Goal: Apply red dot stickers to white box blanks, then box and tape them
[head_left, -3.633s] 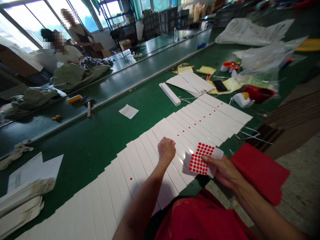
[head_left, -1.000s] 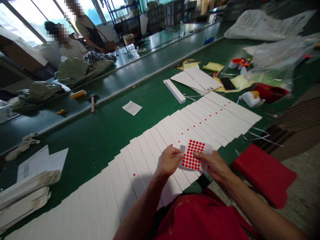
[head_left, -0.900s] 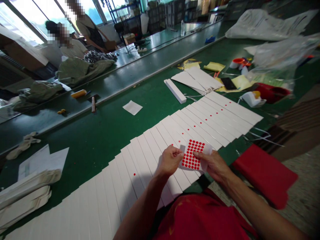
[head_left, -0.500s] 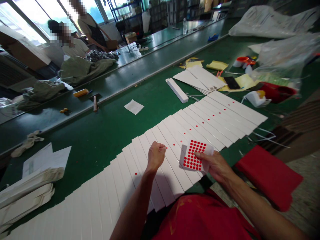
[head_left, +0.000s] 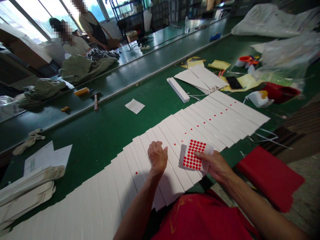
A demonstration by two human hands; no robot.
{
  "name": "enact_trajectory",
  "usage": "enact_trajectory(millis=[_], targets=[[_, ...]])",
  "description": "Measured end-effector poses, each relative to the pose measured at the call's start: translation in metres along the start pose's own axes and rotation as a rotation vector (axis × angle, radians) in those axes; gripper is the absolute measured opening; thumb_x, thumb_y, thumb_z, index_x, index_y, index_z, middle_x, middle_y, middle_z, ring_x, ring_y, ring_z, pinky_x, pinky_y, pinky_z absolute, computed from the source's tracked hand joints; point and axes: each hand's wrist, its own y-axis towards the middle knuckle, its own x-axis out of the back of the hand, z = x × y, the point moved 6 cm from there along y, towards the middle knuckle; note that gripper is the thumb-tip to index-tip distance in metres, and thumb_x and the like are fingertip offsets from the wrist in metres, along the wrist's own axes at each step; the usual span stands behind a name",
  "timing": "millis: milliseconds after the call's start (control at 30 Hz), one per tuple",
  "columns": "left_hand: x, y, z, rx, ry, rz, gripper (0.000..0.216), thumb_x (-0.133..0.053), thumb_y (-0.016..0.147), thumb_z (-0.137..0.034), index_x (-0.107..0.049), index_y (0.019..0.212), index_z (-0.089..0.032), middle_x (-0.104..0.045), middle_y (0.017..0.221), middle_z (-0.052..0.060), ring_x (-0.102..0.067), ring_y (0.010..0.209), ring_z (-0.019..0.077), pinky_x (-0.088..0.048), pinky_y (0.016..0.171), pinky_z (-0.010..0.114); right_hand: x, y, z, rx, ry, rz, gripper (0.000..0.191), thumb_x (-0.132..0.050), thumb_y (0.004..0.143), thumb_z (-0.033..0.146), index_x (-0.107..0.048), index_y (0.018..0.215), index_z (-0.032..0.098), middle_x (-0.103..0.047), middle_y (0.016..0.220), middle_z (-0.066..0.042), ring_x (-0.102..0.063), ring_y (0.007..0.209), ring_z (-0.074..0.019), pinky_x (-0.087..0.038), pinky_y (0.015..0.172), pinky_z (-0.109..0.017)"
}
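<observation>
Hands worked low over the near edge of the green table (head_left: pixel 105 133). The left hand (head_left: pixel 158 156) lay knuckles up on the row of white strips (head_left: pixel 175 133), wrist straight, fingers bent down so the tips pressed onto one strip. Whether anything was pinched beneath them could not be told. The right hand (head_left: pixel 215 164) hovered just beside it, palm turned inward, thumb on top, clasping the sticker sheet (head_left: pixel 193 155) by its right margin. The sheet was tilted above the strips' near ends, its grid of red dots facing up.

The strips overlapped in a long slanting band that ran from the lower left to the far right, their near ends close to the table's edge. Those to the right of the hands each carried one red dot, and a lone red dot (head_left: pixel 136 173) sat on a strip to the left. Beyond the band the green top lay open as far as a small paper square (head_left: pixel 134 106) and a white bar (head_left: pixel 178 90). A red cloth (head_left: pixel 271 178) lay off the table's corner by the right forearm.

At the far right a clear plastic bag (head_left: pixel 287 55) slumped on the table, its contents too blurred to make out.
</observation>
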Motion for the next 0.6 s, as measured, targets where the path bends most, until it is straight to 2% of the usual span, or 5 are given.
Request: enact_trajectory(millis=[100, 200, 333, 433, 600], targets=[[0.009, -0.003, -0.004, 0.025, -0.055, 0.031, 0.009, -0.063, 0.081, -0.024, -0.066, 0.087, -0.018, -0.06, 0.093, 0.005, -0.054, 0.092, 0.0213, -0.039, 0.082, 0.036, -0.002, -0.001, -0.001, -0.009, -0.004, -0.004, 0.034, -0.084, 0.05, 0.009, -0.07, 0.081, 0.013, -0.074, 0.073, -0.008, -0.071, 0.08, -0.0286, -0.059, 0.075, -0.04], [0.008, -0.013, -0.014, 0.034, -0.345, 0.231, 0.015, -0.057, 0.083, -0.024, -0.069, 0.074, -0.02, -0.059, 0.083, 0.001, -0.056, 0.078, 0.0135, -0.042, 0.073, 0.028, -0.003, -0.002, -0.001, -0.011, -0.005, -0.002, 0.033, -0.084, 0.05, 0.009, -0.07, 0.08, 0.013, -0.074, 0.074, -0.008, -0.071, 0.08, -0.0287, -0.059, 0.075, -0.04], [0.005, -0.027, -0.027, 0.053, -0.606, 0.428, 0.016, -0.06, 0.08, -0.034, -0.073, 0.08, -0.025, -0.058, 0.08, -0.001, -0.055, 0.07, 0.0102, -0.042, 0.065, 0.024, -0.006, -0.003, -0.001, -0.016, -0.011, -0.001, 0.034, -0.084, 0.049, 0.008, -0.069, 0.079, 0.013, -0.074, 0.074, -0.007, -0.071, 0.079, -0.0281, -0.059, 0.074, -0.038], [0.003, -0.031, -0.032, 0.059, -0.648, 0.46, 0.015, -0.063, 0.076, -0.035, -0.074, 0.081, -0.025, -0.058, 0.081, -0.001, -0.054, 0.07, 0.0106, -0.042, 0.065, 0.024, -0.007, -0.004, -0.001, -0.013, -0.021, 0.006, 0.034, -0.084, 0.05, 0.009, -0.069, 0.08, 0.013, -0.074, 0.074, -0.007, -0.071, 0.079, -0.0277, -0.059, 0.073, -0.037], [0.002, -0.032, -0.036, 0.109, -0.714, 0.469, 0.012, -0.063, 0.074, -0.027, -0.07, 0.074, -0.017, -0.059, 0.078, 0.0, -0.051, 0.067, 0.0096, -0.041, 0.063, 0.023, -0.011, -0.006, -0.002, -0.004, -0.03, 0.017, 0.034, -0.084, 0.05, 0.009, -0.069, 0.08, 0.013, -0.074, 0.073, -0.007, -0.071, 0.076, -0.0269, -0.06, 0.071, -0.036]])
